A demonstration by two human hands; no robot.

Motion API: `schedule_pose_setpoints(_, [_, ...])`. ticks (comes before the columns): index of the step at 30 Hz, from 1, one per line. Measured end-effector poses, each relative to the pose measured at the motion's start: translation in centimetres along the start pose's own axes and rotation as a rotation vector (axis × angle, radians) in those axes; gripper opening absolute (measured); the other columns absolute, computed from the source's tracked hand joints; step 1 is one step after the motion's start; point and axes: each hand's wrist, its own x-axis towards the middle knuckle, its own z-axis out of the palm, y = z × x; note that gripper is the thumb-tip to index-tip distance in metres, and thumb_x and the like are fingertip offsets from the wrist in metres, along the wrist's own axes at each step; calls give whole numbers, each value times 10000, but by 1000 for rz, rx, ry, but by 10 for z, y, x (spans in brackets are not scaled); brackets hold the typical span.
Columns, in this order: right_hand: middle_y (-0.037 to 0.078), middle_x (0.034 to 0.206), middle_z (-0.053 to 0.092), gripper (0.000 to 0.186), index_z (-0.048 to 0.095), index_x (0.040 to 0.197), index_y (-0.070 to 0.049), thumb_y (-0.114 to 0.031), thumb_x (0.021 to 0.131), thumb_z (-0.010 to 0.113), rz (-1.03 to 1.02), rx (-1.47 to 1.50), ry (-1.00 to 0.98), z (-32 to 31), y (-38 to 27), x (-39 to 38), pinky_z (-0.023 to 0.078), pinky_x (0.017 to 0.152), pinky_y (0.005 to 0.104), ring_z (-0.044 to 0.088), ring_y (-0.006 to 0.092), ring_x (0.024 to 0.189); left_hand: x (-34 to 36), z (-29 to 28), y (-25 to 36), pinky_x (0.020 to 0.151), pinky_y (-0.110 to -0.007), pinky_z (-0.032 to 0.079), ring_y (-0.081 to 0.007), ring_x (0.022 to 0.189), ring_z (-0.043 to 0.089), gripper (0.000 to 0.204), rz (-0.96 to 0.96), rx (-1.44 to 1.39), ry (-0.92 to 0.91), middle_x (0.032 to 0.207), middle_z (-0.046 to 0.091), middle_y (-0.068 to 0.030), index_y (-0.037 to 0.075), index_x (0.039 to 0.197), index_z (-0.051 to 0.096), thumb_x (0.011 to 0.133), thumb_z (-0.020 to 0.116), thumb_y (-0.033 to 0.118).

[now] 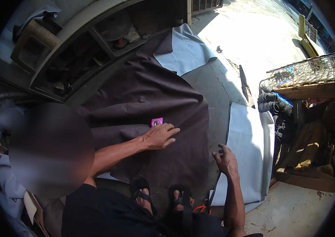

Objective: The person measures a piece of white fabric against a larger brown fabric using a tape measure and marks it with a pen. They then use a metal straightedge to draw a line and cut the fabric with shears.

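Note:
A large sheet of dark maroon material [175,158] lies wrinkled over the floor before me, its far corner turned back to a pale underside [185,49]. My left hand [159,136] is low over this sheet, palm down with its fingers spread, and grips nothing. Just beyond its knuckles sits a small pink tape measure [156,121]. Off to the right, my right hand [226,160] hovers beside the left edge of a pale sheet [246,154], fingers loosely bent and apart, with nothing visible in them.
My sandalled feet [143,197] stand at the maroon sheet's near edge, close to an orange-red looped thing [201,208]. A shelved cabinet [76,59] runs along the far left. On the right is a wire-mesh rack [309,73] above dark rolls [268,102]. A blurred oval hides the left side.

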Motion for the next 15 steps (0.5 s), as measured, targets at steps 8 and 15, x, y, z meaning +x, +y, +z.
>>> schedule_pose_setpoints(8, [256,1243,563,677,414,1453,-86,-236,874,732,-131,-140,214,154,33,6,495,947,505,587,461,1096,-321,25,-1,1216,-613,176,-339,1497,307,832,-480,639,-587,1585,363,-174,222,1584,313,871,706,391])
schedule_pose_setpoints(15, [224,989,638,207,672,1097,-45,-91,934,552,-111,-75,443,23,51,61,500,841,508,634,439,941,-298,-36,31,1090,-512,346,-298,1228,548,609,-631,607,86,1262,595,-176,95,1417,510,829,667,126])
